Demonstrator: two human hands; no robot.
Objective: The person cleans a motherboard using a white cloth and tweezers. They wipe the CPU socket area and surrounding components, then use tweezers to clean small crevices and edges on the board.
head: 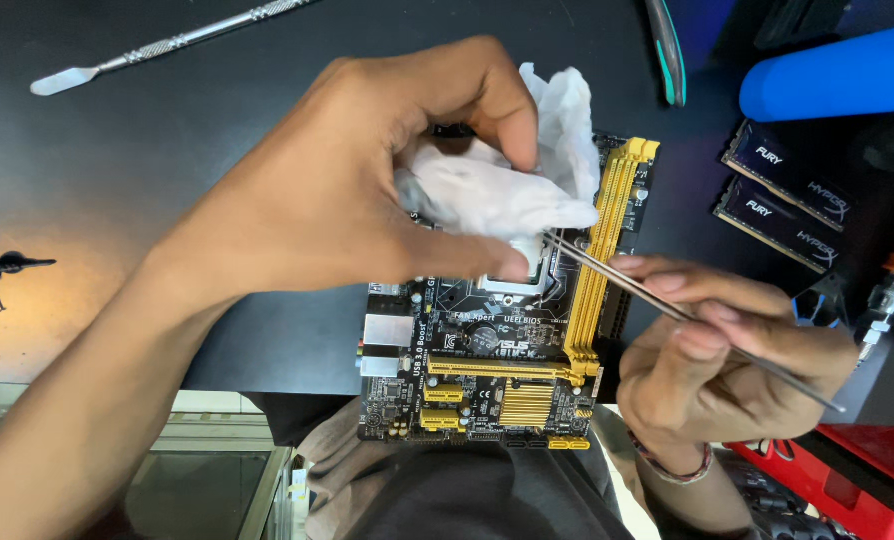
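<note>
A black computer mainboard with yellow slots stands tilted against my lap and the table edge. My left hand grips a crumpled white tissue and presses it against the board's processor socket, with the thumb on the socket's edge. My right hand holds thin metal tweezers, whose tip reaches the socket just under the tissue.
A metal spatula tool lies at the table's far left. Two black memory modules lie at the right, below a blue cylinder. A teal-handled tool lies beyond the board. A red box sits at the lower right.
</note>
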